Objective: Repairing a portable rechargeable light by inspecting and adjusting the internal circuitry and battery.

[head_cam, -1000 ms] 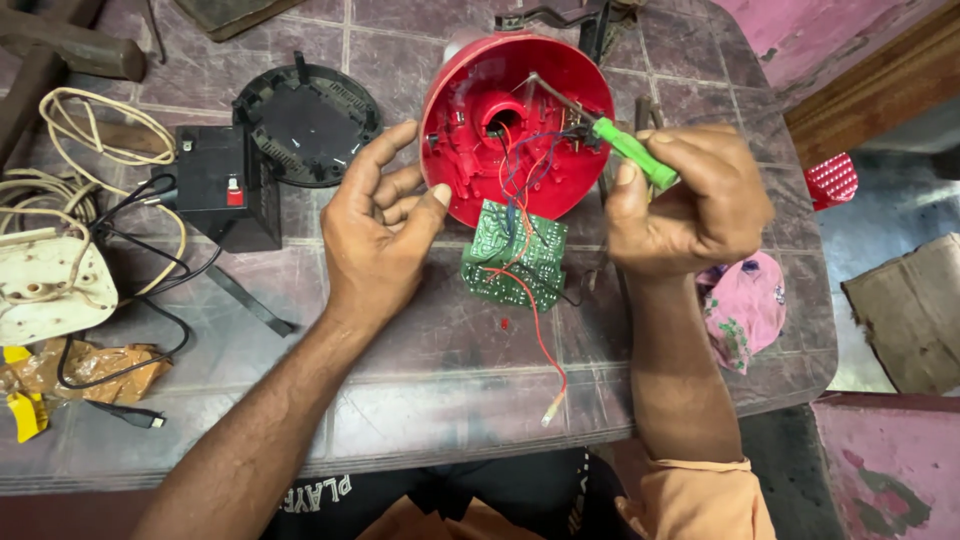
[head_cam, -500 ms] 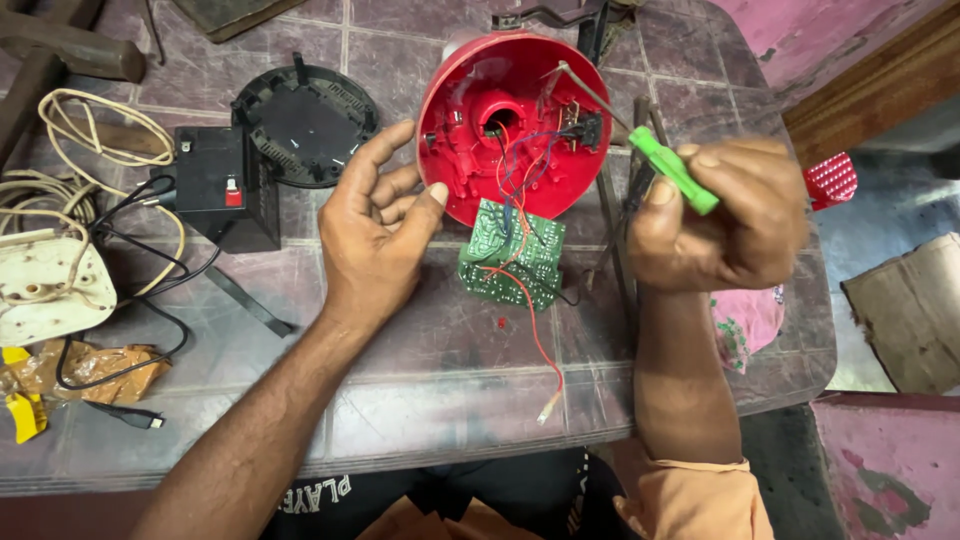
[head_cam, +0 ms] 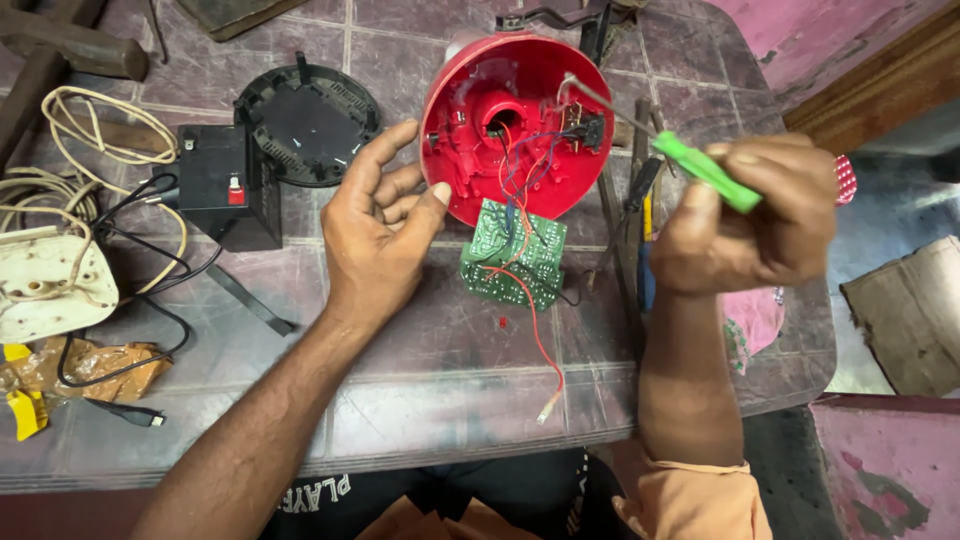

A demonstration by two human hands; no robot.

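A round red plastic housing stands tilted on the table, its open inside facing me, with coloured wires running down to a green circuit board lying below it. My left hand rests against the housing's left rim, thumb on the edge, fingers spread. My right hand grips a green-handled screwdriver; its metal tip reaches into the housing's upper right, near a small switch. A red wire trails from the board toward the table's front edge.
A black round cover and a black battery box lie to the left, with black cables, a coiled cream cord and a white socket block. Pliers lie right of the housing. The table edge runs near my body.
My right hand has drawn back to the right with the screwdriver, while its tip stays in the housing. The left hand keeps its place on the rim.
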